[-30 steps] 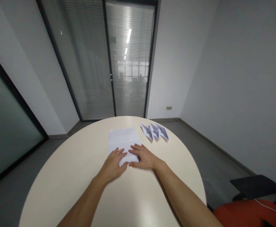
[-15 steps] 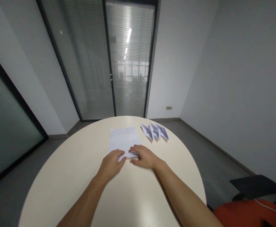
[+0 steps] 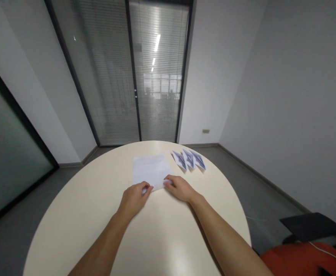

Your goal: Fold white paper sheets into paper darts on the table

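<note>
Left hand (image 3: 132,198) and right hand (image 3: 182,188), nearly closed, pinched paper (image 3: 151,168) at 7 and 4 o'clock; likely folding, next called for creasing.

Office meeting room: round table (image 3: 156,237), blind-covered glass partition (image 3: 162,119), plain walls (image 3: 294,96).

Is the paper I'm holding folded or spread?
Mostly spread: the paper lies flat beyond the left hand and right hand; near-edge fold: cannot tell.
</note>
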Available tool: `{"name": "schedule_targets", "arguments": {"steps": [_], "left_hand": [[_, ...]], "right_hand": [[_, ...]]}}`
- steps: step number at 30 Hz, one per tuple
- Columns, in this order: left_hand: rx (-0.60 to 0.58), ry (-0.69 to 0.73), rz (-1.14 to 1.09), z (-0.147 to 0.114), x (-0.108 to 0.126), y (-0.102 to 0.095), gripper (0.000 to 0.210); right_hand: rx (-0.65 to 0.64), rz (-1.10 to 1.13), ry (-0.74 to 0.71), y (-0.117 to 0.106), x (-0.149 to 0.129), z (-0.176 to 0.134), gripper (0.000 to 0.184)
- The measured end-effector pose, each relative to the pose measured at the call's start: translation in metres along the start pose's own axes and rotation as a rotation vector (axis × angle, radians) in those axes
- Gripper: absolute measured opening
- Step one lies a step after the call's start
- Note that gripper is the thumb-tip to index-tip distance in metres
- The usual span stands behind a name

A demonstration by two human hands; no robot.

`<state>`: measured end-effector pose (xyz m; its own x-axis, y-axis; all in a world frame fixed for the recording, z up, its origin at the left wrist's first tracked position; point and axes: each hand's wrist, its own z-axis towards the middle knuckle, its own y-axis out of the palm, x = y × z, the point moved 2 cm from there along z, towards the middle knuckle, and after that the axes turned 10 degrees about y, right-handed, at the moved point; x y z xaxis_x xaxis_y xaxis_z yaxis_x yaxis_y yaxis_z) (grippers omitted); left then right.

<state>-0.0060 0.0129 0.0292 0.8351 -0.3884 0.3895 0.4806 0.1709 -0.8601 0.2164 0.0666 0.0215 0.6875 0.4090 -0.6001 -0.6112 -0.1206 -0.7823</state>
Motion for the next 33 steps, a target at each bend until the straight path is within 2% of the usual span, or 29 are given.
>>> {"name": "schedule_targets", "arguments": {"steps": [6,13,24,30,33], "left_hand": [[0.018,-0.049,0.070,0.000,-0.005,0.002,0.029],[0.094,-0.128,0.109,-0.001,-0.014,0.002,0.028],[0.287,-0.114,-0.018,-0.003,-0.018,0.000,0.025],[0.381,-0.121,-0.086,-0.003,-0.023,0.001,0.028],[0.432,-0.125,-0.114,-0.003,-0.022,-0.001,0.029]], "right_hand": [[0.060,0.053,0.026,-0.004,0.001,0.001,0.029],[0.142,0.132,0.082,-0.006,0.005,0.002,0.028],[0.241,0.215,0.167,-0.004,0.018,0.007,0.036],[0.280,0.188,0.164,-0.005,0.018,0.008,0.025],[0.302,0.200,0.147,-0.006,0.015,0.008,0.026]]}}
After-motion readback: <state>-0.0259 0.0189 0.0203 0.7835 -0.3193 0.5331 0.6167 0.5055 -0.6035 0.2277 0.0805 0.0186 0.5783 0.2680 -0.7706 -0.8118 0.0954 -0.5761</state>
